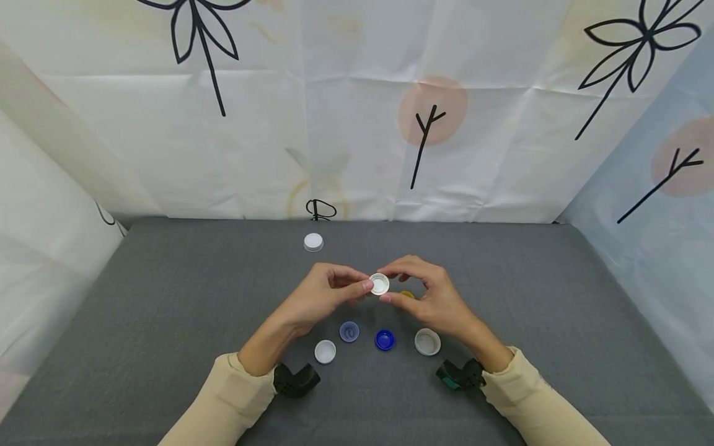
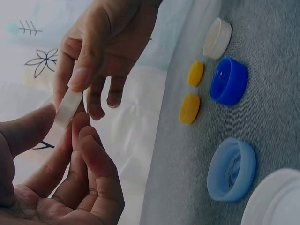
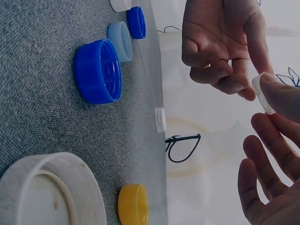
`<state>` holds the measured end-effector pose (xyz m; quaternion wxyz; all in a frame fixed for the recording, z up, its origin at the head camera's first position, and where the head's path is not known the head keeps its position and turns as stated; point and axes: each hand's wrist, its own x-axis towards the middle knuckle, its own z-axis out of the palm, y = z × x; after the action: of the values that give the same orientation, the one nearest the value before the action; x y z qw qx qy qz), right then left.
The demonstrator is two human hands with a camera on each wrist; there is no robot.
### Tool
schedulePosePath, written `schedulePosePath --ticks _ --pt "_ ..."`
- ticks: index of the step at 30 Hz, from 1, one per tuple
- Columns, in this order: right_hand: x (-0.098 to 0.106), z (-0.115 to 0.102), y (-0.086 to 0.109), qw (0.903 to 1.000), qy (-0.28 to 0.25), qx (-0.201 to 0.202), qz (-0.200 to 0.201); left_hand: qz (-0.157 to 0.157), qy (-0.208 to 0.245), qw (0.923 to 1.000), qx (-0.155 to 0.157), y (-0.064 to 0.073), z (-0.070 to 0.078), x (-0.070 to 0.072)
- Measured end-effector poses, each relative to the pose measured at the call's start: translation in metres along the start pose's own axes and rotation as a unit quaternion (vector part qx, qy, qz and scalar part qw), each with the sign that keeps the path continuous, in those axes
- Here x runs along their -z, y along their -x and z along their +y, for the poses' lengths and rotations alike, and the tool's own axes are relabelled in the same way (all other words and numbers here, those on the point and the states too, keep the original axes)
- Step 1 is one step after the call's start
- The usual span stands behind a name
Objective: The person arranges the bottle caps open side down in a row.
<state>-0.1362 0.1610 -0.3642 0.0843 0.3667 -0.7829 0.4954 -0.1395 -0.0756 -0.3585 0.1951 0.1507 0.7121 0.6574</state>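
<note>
A small white bottle cap (image 1: 380, 284) is held up between both hands above the grey table, its hollow side facing the head camera. My left hand (image 1: 329, 291) pinches its left edge between thumb and forefinger. On the opposite side, my right hand (image 1: 426, 297) grips the rim with thumb and forefinger, the other fingers loosely bent. The left wrist view shows the cap (image 2: 68, 108) edge-on, with a thumb from each hand against it. Partly hidden by the right hand in the head view is a yellow cap (image 1: 408, 294); the left wrist view has two yellow caps (image 2: 190, 108).
Nearer me on the grey table (image 1: 195, 297) lie a white cap (image 1: 325, 352), a light blue cap (image 1: 349, 332), a blue cap (image 1: 385, 339) and a larger off-white cap (image 1: 427, 342). Another white cap (image 1: 313, 242) sits near the back edge, before a patterned cloth (image 1: 357, 136).
</note>
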Motion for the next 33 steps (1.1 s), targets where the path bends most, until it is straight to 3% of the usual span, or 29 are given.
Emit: schedulePosePath --ticks 4,8,13,18,23,28,33 --pt "0.0001 -0.0015 0.0002 1.0000 0.003 0.003 -0.001 -0.001 0.019 0.9998 0.005 0.0004 0.0012 -0.0008" --pt "0.0002 -0.0020 0.0004 1.0000 0.002 0.000 -0.003 0.011 0.007 0.9999 -0.009 0.0012 0.0020 -0.0009" --pt "0.0016 -0.0028 0.0011 0.9998 -0.015 -0.013 0.004 0.031 -0.034 0.9970 -0.062 0.0022 0.0042 -0.0006" --pt "0.0037 -0.0054 0.0018 0.9989 -0.035 -0.030 0.007 0.041 -0.068 0.9893 -0.122 0.0029 0.0064 -0.0014" --pt "0.0046 -0.0068 0.0018 0.9982 -0.052 -0.028 0.011 0.045 -0.092 0.9819 -0.160 0.0026 0.0069 -0.0027" --pt "0.0039 -0.0055 0.0015 0.9976 -0.064 -0.012 0.025 0.041 -0.094 0.9804 -0.168 0.0029 0.0073 -0.0036" --pt "0.0037 -0.0048 0.0019 0.9976 -0.059 0.008 0.037 0.025 -0.072 0.9872 -0.140 0.0055 0.0085 -0.0028"
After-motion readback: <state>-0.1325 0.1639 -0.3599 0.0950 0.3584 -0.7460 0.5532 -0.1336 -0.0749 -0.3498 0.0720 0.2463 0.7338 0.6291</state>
